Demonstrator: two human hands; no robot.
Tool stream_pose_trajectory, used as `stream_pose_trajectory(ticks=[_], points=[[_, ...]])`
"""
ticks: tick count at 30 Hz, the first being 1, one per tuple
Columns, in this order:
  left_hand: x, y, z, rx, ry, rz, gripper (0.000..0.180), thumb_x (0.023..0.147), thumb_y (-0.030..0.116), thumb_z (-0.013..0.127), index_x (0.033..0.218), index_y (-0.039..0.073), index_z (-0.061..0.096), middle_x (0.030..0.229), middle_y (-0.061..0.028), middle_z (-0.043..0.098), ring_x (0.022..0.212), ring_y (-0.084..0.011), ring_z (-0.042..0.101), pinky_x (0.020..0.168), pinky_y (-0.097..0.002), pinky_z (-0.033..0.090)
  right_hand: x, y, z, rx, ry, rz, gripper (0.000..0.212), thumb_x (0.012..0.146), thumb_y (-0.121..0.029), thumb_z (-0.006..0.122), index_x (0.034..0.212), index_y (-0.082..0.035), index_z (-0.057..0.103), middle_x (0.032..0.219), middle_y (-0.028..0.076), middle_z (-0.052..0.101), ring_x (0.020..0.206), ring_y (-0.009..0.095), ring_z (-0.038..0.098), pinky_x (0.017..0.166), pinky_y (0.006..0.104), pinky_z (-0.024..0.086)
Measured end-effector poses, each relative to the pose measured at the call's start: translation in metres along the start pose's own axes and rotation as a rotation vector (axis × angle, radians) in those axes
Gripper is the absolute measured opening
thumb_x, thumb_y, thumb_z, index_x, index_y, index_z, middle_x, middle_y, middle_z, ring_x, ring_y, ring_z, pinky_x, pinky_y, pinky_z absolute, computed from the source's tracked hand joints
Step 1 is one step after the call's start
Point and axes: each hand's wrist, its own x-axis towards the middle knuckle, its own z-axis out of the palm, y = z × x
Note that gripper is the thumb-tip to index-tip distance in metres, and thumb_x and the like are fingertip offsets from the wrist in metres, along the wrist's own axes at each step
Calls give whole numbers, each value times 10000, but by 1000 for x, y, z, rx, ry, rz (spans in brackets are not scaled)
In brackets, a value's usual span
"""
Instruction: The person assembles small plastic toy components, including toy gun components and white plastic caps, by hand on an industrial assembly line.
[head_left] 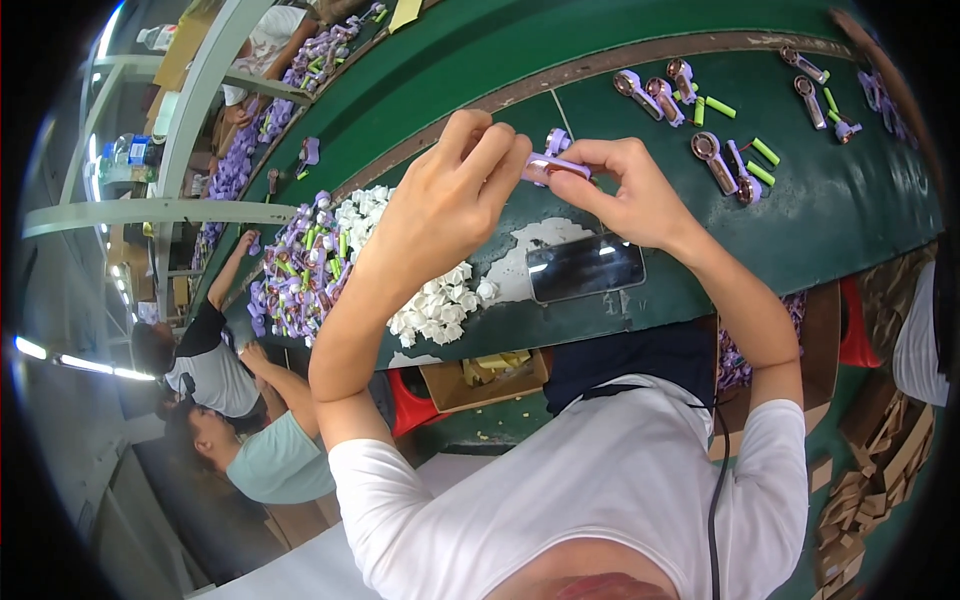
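Indoors, in a workshop under artificial light. Across the upper middle, a long dark green worktable (870,200), curved by the wide lens, with a pale worn patch (513,266) on its top. Along the table's far edge, a scuffed brown rail (580,72); beyond it, a smooth green strip (500,50). To the left, pale metal framework (160,212) of posts and crossbeams, with bright fluorescent tubes (86,364) in the dimmer space behind. Under the near edge, open cardboard boxes (490,398) and a red seat (411,408). At lower right, loose brown cardboard pieces (862,490) heaped on green floor (520,422).
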Motion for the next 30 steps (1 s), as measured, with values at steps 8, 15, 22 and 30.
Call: stream_pose_trajectory(ticks=[8, 15, 22, 30], points=[[-6, -1, 4, 40, 7, 46, 342, 663, 18, 657, 992, -70, 618, 949, -98, 511, 947, -274, 551, 689, -332, 559, -1, -7, 3, -83, -52, 102, 198, 902, -147, 657, 968, 36, 695, 779, 54, 677, 709, 102, 575, 668, 277, 460], [-2, -2, 4, -4, 17, 56, 334, 668, 13, 659, 989, -73, 624, 924, -95, 515, 930, -268, 555, 676, -331, 555, -3, 4, -2, 44, -70, 52, 210, 910, -149, 647, 981, 40, 701, 765, 63, 674, 729, 110, 590, 694, 288, 479], [-10, -25, 14, -90, 6, -115, 417, 654, -40, 735, 1058, -5, 640, 984, -99, 583, 918, -282, 572, 717, -368, 523, -2, 10, -1, -128, 179, 60, 253, 907, -147, 661, 1089, 27, 679, 965, 103, 697, 848, 135, 635, 801, 301, 506], [-30, -164, 139, 153, 343, -522, 419, 708, 94, 776, 1107, 38, 660, 1058, -114, 613, 997, -303, 579, 830, -394, 520, -21, 28, -1, -329, 284, 44, 299, 841, -137, 702, 1090, 25, 660, 961, 132, 695, 817, 211, 657, 710, 315, 499]])
